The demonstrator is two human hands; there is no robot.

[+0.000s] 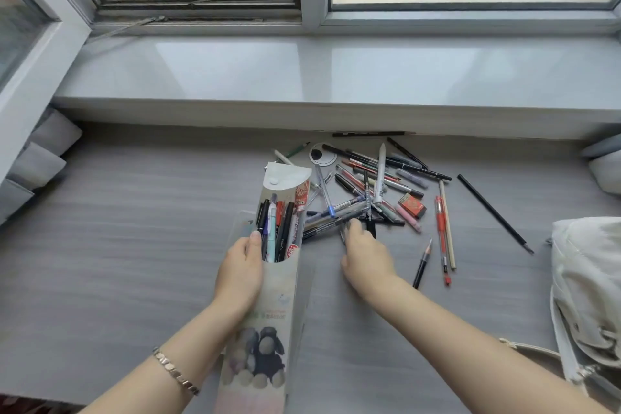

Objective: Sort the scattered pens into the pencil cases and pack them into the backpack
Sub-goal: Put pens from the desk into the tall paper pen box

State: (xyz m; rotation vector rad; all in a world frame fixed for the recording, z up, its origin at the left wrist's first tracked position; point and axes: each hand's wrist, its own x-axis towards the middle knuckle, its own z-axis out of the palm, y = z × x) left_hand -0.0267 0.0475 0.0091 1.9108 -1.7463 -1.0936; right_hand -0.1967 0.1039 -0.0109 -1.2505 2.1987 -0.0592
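My left hand (240, 274) grips a tall flat pencil case (268, 306) with a cartoon sheep print; its round flap is open and several pens (279, 232) stand in its clear pocket. My right hand (364, 254) reaches into the near edge of a scattered pile of pens (373, 188), fingers curled around a pen there; the grip itself is hidden. A red pen (442, 232), a wooden pencil and a dark pencil (422, 264) lie apart at the right. A pale backpack (591, 282) sits at the right edge.
Everything rests on a grey wood-grain surface (134, 218) below a white window sill (302, 70). A long black rod (494, 212) lies right of the pile, with a small red box (411, 205) among the pens. Grey cushions (43, 151) sit at far left.
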